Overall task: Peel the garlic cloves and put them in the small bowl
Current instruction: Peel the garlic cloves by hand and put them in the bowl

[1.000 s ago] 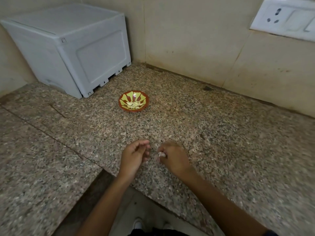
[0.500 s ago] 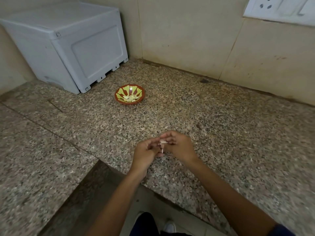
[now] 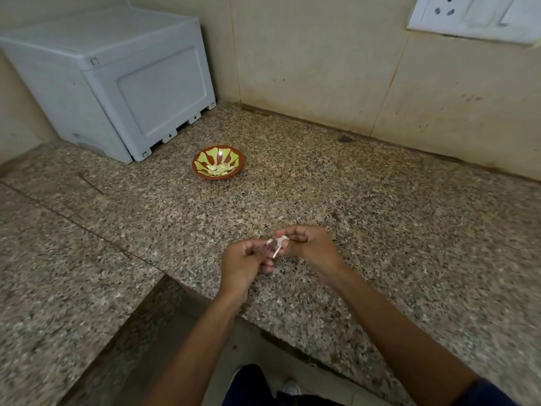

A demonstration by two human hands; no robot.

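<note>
- Compared with a second ago, the two hands have come together: then they were sitting slightly apart over the counter, and now the fingertips are meeting around one garlic clove (image 3: 279,243).
- The left hand (image 3: 244,263) is curling its fingers inward and pinching the lower side of the clove, where a thin strip of papery skin is hanging down.
- The right hand (image 3: 307,244) is gripping the upper end of the clove between thumb and bent fingers; a second ago it was holding the clove alone.
- Both hands are hovering just above the near edge of the speckled granite counter (image 3: 380,230), well apart from the bowl.
- The small bowl (image 3: 218,166), reddish-brown with yellow-green petal markings, is sitting on the counter farther back, in the same spot as before, near the front corner of the grey plastic box (image 3: 117,83).
- Inside the bowl, a little heap of pale peeled cloves (image 3: 218,170) is lying on the bottom.
- A white socket plate (image 3: 474,16) is showing on the wall at upper right.
</note>
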